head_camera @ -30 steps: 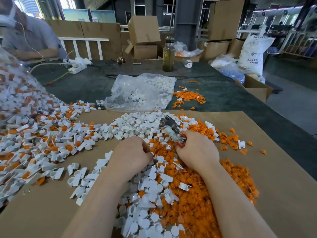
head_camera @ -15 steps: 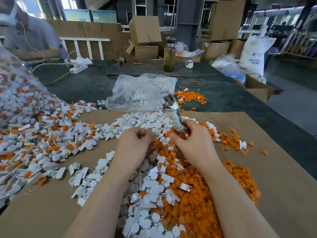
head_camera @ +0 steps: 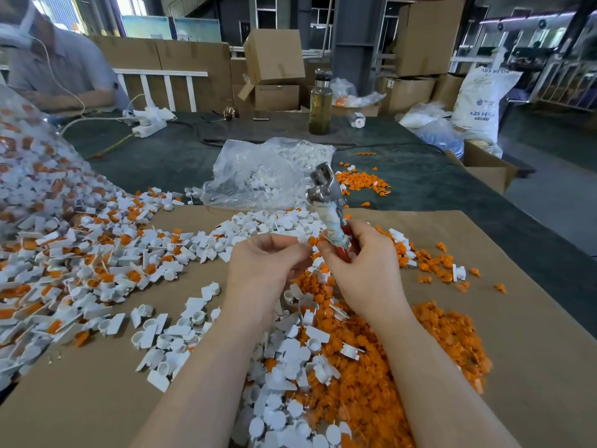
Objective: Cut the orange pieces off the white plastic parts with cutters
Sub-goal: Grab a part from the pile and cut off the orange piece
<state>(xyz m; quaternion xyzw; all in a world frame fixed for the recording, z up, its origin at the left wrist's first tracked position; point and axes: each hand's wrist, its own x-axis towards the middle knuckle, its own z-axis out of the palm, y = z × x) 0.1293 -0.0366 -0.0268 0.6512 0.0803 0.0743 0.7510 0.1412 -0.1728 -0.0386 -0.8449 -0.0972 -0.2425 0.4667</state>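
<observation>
Parts: uncut white-and-orange pile at left, too many to count.
Left hand: fingers curled, pinching one white part with an orange piece, frame centre.
Right hand: gripping one pair of cutters, head up.
Offcuts: orange heap, lower right.
Desk: brown cardboard sheet; one bottle and cartons behind.

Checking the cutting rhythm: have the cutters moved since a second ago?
Yes. The cutters rose from the parts pile toward the clear bag, held in the right hand.
</observation>
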